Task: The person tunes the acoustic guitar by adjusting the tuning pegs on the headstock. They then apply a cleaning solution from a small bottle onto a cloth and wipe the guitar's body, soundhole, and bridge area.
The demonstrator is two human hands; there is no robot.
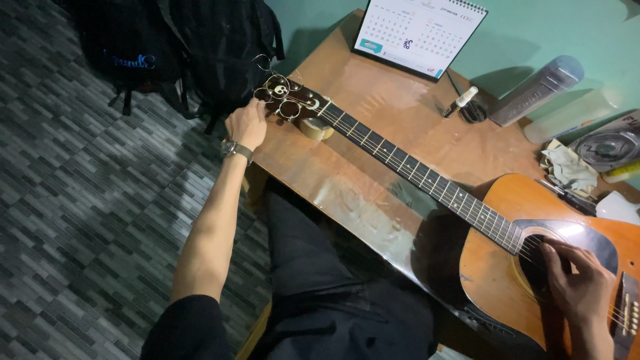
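Observation:
An acoustic guitar (497, 257) lies flat across a brown table (373, 100), its dark neck (413, 173) running up-left to the headstock (293, 99). Coiled string ends curl off the headstock. My left hand (247, 123) reaches out to the headstock's near side, fingers closed on a tuning peg. My right hand (577, 283) rests over the sound hole, fingers bent onto the strings. A roll of tape (317, 129) props the neck just below the headstock.
A desk calendar (420, 33) stands at the table's back edge. A marker (460, 101), a grey cylinder (537, 90), crumpled cloth (567, 167) and a round case (610, 147) crowd the right side. A black backpack (180, 50) sits on the tiled floor to the left.

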